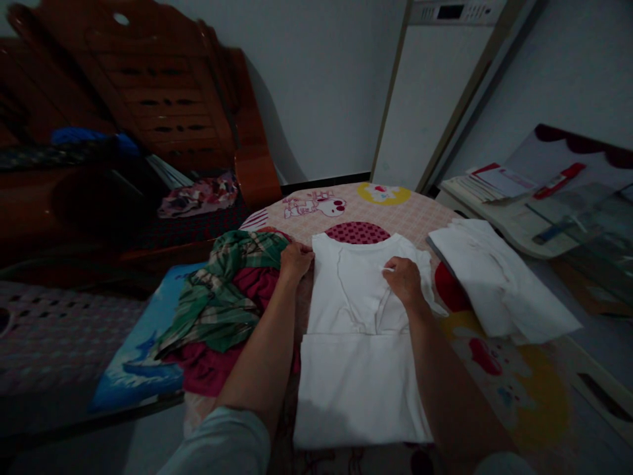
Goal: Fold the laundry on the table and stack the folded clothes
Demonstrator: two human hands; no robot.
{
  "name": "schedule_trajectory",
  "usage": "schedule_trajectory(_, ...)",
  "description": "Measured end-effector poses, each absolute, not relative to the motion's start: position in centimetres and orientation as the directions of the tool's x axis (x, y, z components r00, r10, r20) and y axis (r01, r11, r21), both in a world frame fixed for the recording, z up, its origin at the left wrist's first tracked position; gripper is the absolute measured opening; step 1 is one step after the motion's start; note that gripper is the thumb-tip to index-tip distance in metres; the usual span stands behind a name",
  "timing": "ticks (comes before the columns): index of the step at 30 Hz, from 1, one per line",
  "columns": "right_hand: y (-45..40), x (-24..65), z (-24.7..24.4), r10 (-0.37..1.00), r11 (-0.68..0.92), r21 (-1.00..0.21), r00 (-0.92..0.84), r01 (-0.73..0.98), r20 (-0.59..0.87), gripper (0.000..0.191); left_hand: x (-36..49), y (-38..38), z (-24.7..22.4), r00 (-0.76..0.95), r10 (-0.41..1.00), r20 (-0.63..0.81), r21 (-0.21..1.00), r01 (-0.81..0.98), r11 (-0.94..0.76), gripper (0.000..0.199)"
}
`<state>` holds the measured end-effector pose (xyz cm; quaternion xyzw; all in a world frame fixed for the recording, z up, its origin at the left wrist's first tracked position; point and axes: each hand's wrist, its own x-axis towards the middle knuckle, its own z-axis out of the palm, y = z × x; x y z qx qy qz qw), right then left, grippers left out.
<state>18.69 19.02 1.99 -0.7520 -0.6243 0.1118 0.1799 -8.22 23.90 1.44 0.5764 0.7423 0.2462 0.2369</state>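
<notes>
In front of me a white shirt (361, 389) lies partly folded on the round table, its neckline at the far end and its lower part folded up over the body. At the shirt's far left edge my left hand (297, 260) is closed, with its fingertips on the fabric. My right hand (404, 280) pinches a bit of the white cloth on the right side of the shirt. Beside my left forearm is a heap of clothes, a green plaid shirt (212, 310) over a dark pink garment (210, 369).
Folded white clothes (499, 277) lie at the table's right edge. The patterned tablecloth (420, 204) shows beyond the shirt. A wooden chair (168, 99) stands at the back left, a tall white appliance (435, 99) at the back. A side stand at right holds papers (499, 181).
</notes>
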Motion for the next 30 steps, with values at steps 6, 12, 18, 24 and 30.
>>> schedule_trajectory(6,19.0,18.4,1.8,0.983,-0.153,-0.354,0.179,0.923,0.043,0.025,-7.1,23.5,1.8,-0.209,0.978,-0.006,0.569,0.803,0.175,0.027)
schedule_trajectory(12,18.6,18.9,4.4,0.983,-0.13,-0.378,0.168,0.917,0.07,0.02,-4.1,22.1,3.5,0.056,0.973,0.224,0.65,0.736,-0.192,0.025)
schedule_trajectory(18,17.4,24.2,8.6,0.898,-0.173,-0.42,0.318,0.891,0.305,0.02,0.2,19.4,4.7,0.68,0.732,0.042,0.854,0.356,-0.38,0.024)
schedule_trajectory(24,16.8,24.9,8.4,0.98,-0.17,-0.277,0.192,0.946,0.055,0.009,2.4,18.3,2.4,0.722,0.689,0.064,0.739,0.43,-0.519,0.031)
schedule_trajectory(30,16.9,21.4,5.2,0.978,0.086,-0.125,-0.108,0.988,-0.18,0.027,1.9,18.9,1.6,0.717,0.693,0.075,0.777,0.394,-0.491,0.029)
